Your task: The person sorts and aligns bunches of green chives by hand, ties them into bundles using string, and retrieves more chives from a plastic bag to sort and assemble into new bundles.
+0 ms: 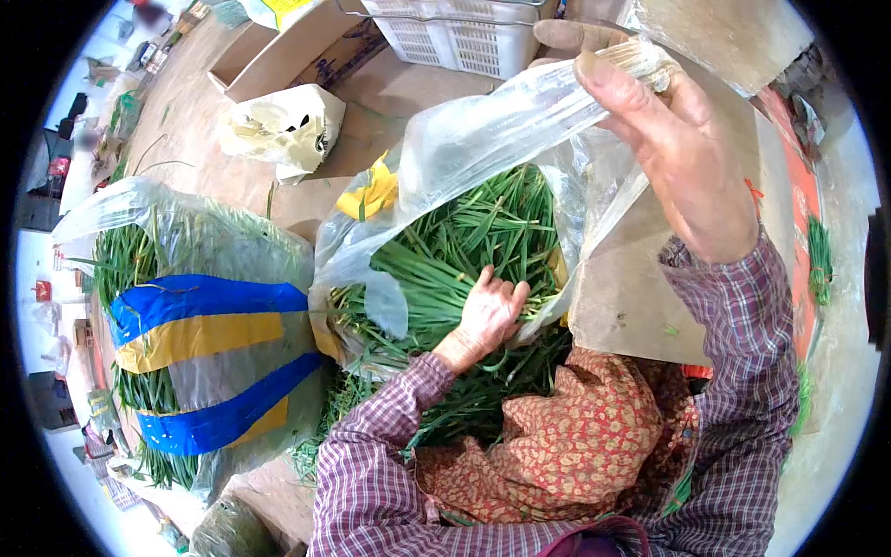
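A clear plastic bag (501, 125) stands in front of me with its mouth pulled up. Inside it lie many long, flat green leaves that look like garlic chives (506, 209). My right hand (673, 125) pinches the gathered rim of the bag and holds it high at the upper right. Down in the bag's opening, my left hand (489, 314) has its fingers closed on a bunch of chives (418, 278), whose stalks stretch out to the left. More chives (464, 399) lie below the bag, near the patterned red cloth (575, 436) on my lap.
On the left is a second clear bag (232, 232) packed with greens, with blue and yellow bands (213, 306). Behind are a crumpled cream bag (283, 125), an open cardboard box (288, 46) and a white plastic crate (455, 42). A cardboard sheet (640, 311) lies on the right.
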A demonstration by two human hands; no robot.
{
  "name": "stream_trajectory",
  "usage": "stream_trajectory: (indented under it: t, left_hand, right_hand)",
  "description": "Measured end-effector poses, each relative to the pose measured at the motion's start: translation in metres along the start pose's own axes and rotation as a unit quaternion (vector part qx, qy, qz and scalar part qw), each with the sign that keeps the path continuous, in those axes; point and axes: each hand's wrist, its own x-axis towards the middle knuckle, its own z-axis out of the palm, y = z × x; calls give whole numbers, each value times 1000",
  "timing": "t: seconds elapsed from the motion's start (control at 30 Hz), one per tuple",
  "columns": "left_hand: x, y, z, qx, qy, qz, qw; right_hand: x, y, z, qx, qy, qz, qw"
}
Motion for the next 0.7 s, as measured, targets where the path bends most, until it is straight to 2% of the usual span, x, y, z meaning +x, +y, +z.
stream_trajectory:
  t: [0.03, 0.17, 0.23, 0.27, 0.4, 0.47, 0.53, 0.6, 0.63, 0.7]
  left_hand:
    - [-2, 3, 1, 1, -5, -2, 1000]
    - [17, -1, 6, -3, 26, -47, 999]
    - [33, -10, -3, -21, 59, -48, 997]
    - [41, -17, -2, -23, 74, -55, 995]
    - [70, -45, -12, -41, 50, -31, 997]
    - [81, -52, -14, -6, 28, -54, 998]
    - [90, -64, -9, -29, 1, -100, 995]
    - [97, -75, -6, -123, -22, -160, 979]
    - [101, -82, -5, -128, -59, -194, 971]
    - [107, -87, -2, -131, -86, -200, 967]
  right_hand:
    - [0, 0, 1, 13, -26, -6, 1000]
    - [-1, -3, 6, -1, -14, 6, 1000]
    - [-2, -12, 5, -97, -63, -12, 993]
    - [-2, -12, 4, -98, -62, -13, 993]
    - [-3, -12, 3, -88, -52, -14, 995]
    - [-2, -10, 3, -77, -52, -16, 996]
    - [-1, -6, 2, -93, -60, -29, 993]
    - [-2, -7, 3, -89, -57, -29, 994]
    - [-3, -7, 4, -86, -54, -29, 994]
    - [-1, -5, 3, -75, -66, -29, 995]
